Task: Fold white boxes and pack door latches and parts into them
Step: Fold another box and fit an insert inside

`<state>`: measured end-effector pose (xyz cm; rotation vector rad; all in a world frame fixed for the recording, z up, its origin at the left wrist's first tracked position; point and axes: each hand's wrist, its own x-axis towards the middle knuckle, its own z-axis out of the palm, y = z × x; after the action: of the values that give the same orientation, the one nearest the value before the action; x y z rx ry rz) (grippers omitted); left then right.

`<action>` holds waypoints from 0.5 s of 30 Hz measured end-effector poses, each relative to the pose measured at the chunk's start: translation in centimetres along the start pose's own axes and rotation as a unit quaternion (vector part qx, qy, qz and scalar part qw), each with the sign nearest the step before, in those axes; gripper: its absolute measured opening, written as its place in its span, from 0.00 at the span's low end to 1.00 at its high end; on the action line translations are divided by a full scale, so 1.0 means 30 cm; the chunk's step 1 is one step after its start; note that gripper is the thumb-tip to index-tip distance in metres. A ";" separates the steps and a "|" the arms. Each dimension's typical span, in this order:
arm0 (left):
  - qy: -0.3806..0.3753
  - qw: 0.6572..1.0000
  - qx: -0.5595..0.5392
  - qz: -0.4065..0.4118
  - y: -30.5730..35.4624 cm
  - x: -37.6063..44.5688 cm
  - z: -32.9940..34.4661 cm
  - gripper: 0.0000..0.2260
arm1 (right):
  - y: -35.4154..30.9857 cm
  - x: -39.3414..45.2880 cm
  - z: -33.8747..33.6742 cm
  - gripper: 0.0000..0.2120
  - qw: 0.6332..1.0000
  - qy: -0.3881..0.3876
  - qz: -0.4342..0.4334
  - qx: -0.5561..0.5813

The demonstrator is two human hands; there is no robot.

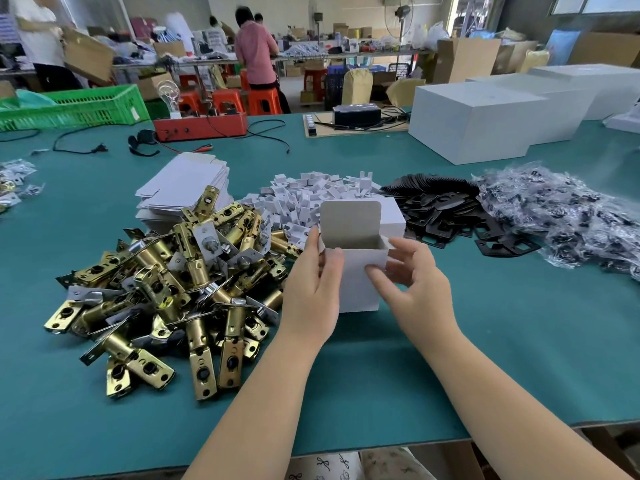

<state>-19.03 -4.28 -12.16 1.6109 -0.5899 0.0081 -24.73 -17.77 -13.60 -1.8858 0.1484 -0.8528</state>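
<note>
Both hands hold my white box (360, 271) near the middle: left hand (313, 289) grips its left side, right hand (412, 282) pinches the right, keeping it open and upright for latches (180, 278).

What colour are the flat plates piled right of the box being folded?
Black. The flat plates lie heaped beyond the right hand; clearest in the head view.

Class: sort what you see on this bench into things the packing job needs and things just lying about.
Job: small white box held by left hand and right hand; brass latches; flat box blanks; black plates.

Lying about: green crate; red tester box.
</note>
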 end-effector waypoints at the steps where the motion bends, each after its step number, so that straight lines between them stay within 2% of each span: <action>1: -0.010 1.000 0.013 -0.007 -0.005 0.001 0.006 0.29 | -0.004 0.000 -0.001 0.19 1.000 0.006 0.007 0.027; 3: -0.017 0.999 0.031 -0.009 -0.002 -0.004 0.016 0.28 | -0.012 -0.001 -0.007 0.11 0.998 0.015 0.017 0.065; 5: -0.006 0.999 0.043 -0.022 -0.004 -0.002 0.018 0.28 | -0.016 -0.001 -0.013 0.09 0.996 0.021 0.013 0.084; 9: 0.019 0.999 0.042 -0.019 0.002 -0.005 0.018 0.15 | -0.028 -0.003 -0.014 0.04 0.996 0.025 -0.009 0.086; 11: 0.012 0.999 0.044 -0.009 0.010 -0.013 0.023 0.15 | -0.029 -0.005 -0.015 0.08 0.996 0.026 -0.024 0.085; 13: 0.001 0.999 0.035 -0.003 0.011 -0.022 0.028 0.20 | -0.031 -0.006 -0.015 0.12 0.997 0.024 -0.034 0.067; 15: 0.025 1.000 0.017 -0.005 0.015 -0.024 0.026 0.17 | -0.032 -0.009 -0.015 0.11 0.998 0.019 -0.043 0.048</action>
<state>-20.08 -4.74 -12.10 1.6412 -0.5450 0.0503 -25.45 -17.53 -12.81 -1.7978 0.0496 -0.9377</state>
